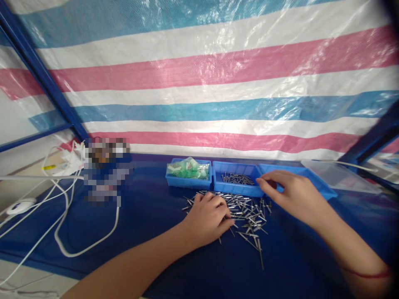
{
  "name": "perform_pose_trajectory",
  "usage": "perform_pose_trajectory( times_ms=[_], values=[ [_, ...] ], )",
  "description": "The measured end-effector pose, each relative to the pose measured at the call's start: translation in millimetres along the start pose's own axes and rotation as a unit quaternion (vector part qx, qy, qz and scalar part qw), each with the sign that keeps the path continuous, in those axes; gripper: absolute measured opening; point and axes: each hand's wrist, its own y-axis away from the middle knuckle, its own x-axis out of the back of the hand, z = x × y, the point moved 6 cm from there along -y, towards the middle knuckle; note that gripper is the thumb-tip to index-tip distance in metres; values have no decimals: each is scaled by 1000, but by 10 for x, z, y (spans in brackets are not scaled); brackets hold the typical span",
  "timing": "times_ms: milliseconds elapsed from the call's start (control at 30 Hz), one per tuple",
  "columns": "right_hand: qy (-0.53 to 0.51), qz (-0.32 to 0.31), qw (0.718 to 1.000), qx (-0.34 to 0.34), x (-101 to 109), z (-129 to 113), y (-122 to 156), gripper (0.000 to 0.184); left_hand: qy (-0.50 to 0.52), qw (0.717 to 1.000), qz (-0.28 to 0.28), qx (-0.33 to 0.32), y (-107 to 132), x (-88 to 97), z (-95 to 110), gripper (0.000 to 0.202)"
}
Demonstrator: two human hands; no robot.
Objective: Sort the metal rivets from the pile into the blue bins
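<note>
On the blue tabletop lies a loose pile of silver blind rivets [254, 218] with long thin stems. My left hand [210, 216] rests on the pile's left part, its fingers curled down around some of the rivets; the fingertips are partly hidden. My right hand [289, 193] hovers at the front of the right blue bin [324, 189], thumb and forefinger brought together near the middle bin. Whatever is between those fingertips is too small to make out. Dark metal pieces with thin stems [238, 179] lie inside the middle blue bin [232, 167].
A left blue bin [187, 182] holds green and clear plastic packets [188, 169]. White cables [67, 249] loop across the table's left side, near a blurred-out patch [107, 174]. A clear plastic sheet [339, 176] lies at right. Striped sheeting [218, 74] hangs behind, between blue frame posts [46, 74].
</note>
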Motion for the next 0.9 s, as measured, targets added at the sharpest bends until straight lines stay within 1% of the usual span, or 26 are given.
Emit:
perform_pose_trajectory(
  times_ms=[100, 200, 300, 400, 467, 567, 667, 767, 900],
  values=[
    [-27, -17, 999, 19, -45, -83, 5, 24, -4, 1000, -3, 0, 2, -1, 10, 19],
    [-61, -46, 995, 57, -96, -207, 12, 19, -2, 1000, 1, 5, -2, -6, 5, 18],
    [-103, -95, 986, 95, -156, -368, 32, 15, 3, 1000, 19, 14, -12, -4, -24, 17],
    [-153, -141, 972, 109, -223, -500, 52, 10, 14, 998, 43, 34, -21, 10, -68, 15],
    [-189, -157, 963, 112, -257, -556, 59, 13, 29, 997, 56, 50, -26, 26, -91, 14],
    [-223, -158, 956, 110, -281, -592, 58, 20, 63, 992, 76, 76, -27, 55, -117, 12],
    [-245, -138, 955, 99, -276, -601, 54, 20, 94, 986, 101, 90, -24, 84, -136, 13],
    [-267, -112, 953, 86, -275, -601, 50, 19, 109, 984, 112, 85, -30, 96, -143, 14],
    [-285, -86, 951, 78, -304, -599, 49, 20, 110, 986, 110, 61, -56, 91, -129, 16]
  ],
)
